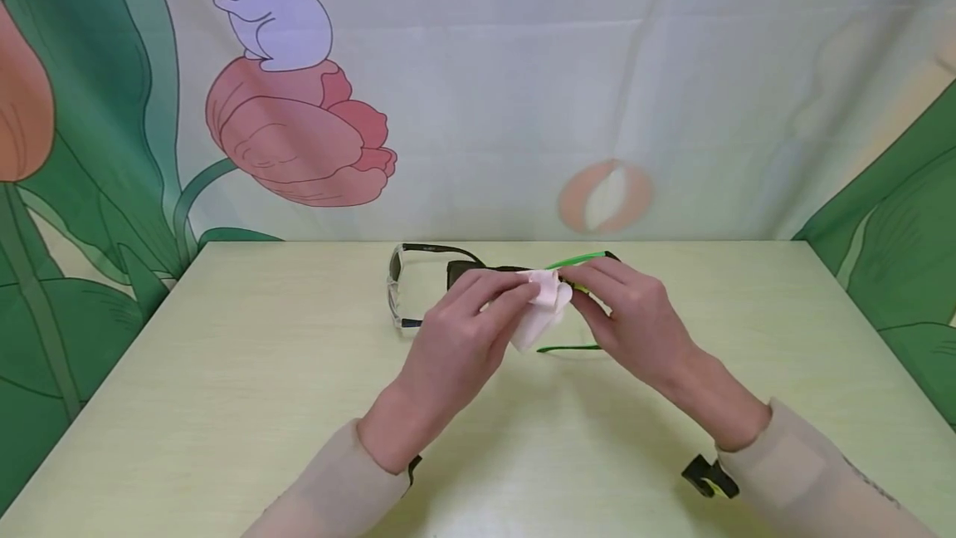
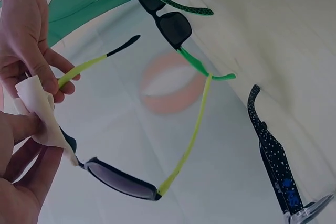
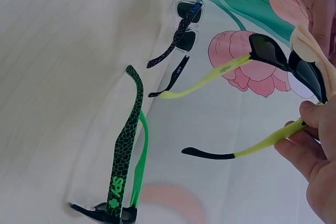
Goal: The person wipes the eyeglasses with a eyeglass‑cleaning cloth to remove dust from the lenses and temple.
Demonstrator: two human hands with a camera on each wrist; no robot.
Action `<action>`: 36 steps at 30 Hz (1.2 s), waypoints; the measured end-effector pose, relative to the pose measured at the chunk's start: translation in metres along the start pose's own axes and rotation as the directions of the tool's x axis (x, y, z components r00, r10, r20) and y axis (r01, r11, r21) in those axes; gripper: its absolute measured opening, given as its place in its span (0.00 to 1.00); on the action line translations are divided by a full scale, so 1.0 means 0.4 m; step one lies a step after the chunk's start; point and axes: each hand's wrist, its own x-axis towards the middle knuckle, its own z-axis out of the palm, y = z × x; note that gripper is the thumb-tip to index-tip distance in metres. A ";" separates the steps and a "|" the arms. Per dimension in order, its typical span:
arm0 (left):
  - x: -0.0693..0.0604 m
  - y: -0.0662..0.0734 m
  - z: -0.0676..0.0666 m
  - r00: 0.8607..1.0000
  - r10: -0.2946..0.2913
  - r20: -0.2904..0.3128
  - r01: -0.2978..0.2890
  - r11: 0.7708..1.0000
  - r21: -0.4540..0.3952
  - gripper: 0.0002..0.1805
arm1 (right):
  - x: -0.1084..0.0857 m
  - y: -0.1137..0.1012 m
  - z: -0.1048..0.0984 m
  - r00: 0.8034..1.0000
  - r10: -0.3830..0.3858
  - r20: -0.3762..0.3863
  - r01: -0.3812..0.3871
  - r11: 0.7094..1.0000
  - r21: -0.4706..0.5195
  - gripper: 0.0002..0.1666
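Observation:
Sunglasses with black frames and yellow-green, black-tipped temples (image 3: 307,74) are held up above the table, temples unfolded. My right hand (image 1: 642,322) pinches them near the hinge of one temple, as the right wrist view shows. A crumpled white cloth (image 1: 539,310) is pinched between the thumb and fingers of my left hand (image 1: 463,330). In the left wrist view, the cloth (image 2: 42,111) wraps over the lens nearest my right hand and hides most of it. The other lens (image 2: 122,180) is uncovered.
Behind my left hand, clear-framed sunglasses (image 1: 394,285) with dark speckled temples lie on the pale table (image 1: 261,380). Black sunglasses with green temples (image 3: 119,156) lie behind my right hand. A printed curtain (image 1: 478,123) hangs along the table's far edge.

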 end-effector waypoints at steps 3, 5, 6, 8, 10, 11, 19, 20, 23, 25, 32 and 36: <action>-0.005 -0.006 -0.003 1.000 -0.012 0.003 0.012 1.000 0.010 0.18 | 0.000 0.003 -0.005 1.000 0.012 0.001 -0.012 1.000 0.002 0.21; -0.008 -0.012 -0.006 1.000 -0.021 -0.001 0.021 1.000 0.013 0.18 | 0.001 0.005 -0.008 1.000 0.020 0.005 -0.020 1.000 0.004 0.21; -0.009 -0.015 -0.007 1.000 -0.029 0.002 0.029 0.999 0.014 0.18 | 0.001 0.006 -0.010 1.000 0.026 0.007 -0.026 1.000 0.005 0.21; -0.012 -0.020 -0.009 0.999 -0.043 0.009 0.043 0.999 0.021 0.18 | 0.000 0.007 -0.015 0.999 0.036 0.014 -0.036 0.999 0.006 0.21; -0.014 -0.024 -0.012 0.998 -0.060 0.018 0.059 0.998 0.026 0.18 | -0.001 0.008 -0.019 0.999 0.042 0.019 -0.042 0.999 0.006 0.22; -0.016 -0.025 -0.012 0.997 -0.067 0.025 0.066 0.997 0.029 0.18 | -0.002 0.008 -0.020 0.999 0.045 0.023 -0.045 0.999 0.006 0.21; -0.017 -0.030 -0.006 0.997 -0.072 -0.012 0.071 0.994 -0.085 0.16 | -0.002 0.005 -0.021 0.999 0.023 0.024 -0.024 0.999 0.036 0.22; -0.015 -0.029 -0.005 0.998 -0.063 -0.015 0.061 0.993 -0.103 0.16 | -0.001 0.004 -0.019 1.000 0.016 0.023 -0.017 0.999 0.041 0.22; -0.009 -0.023 0.000 1.000 -0.014 -0.002 0.013 0.991 -0.130 0.16 | -0.002 0.000 -0.015 1.000 0.005 0.025 -0.007 0.999 0.054 0.23; -0.005 -0.017 0.003 0.999 0.027 0.020 -0.024 0.991 -0.135 0.16 | -0.004 0.000 -0.014 0.999 0.009 0.031 -0.011 0.999 0.053 0.22; -0.004 -0.007 -0.003 0.990 0.119 0.078 -0.106 0.983 -0.153 0.14 | -0.010 0.003 -0.019 0.998 0.039 0.049 -0.040 0.999 0.018 0.20; -0.007 -0.008 -0.009 0.985 0.147 0.088 -0.135 0.982 -0.130 0.14 | -0.007 0.004 -0.024 0.998 0.040 0.045 -0.040 0.999 -0.005 0.19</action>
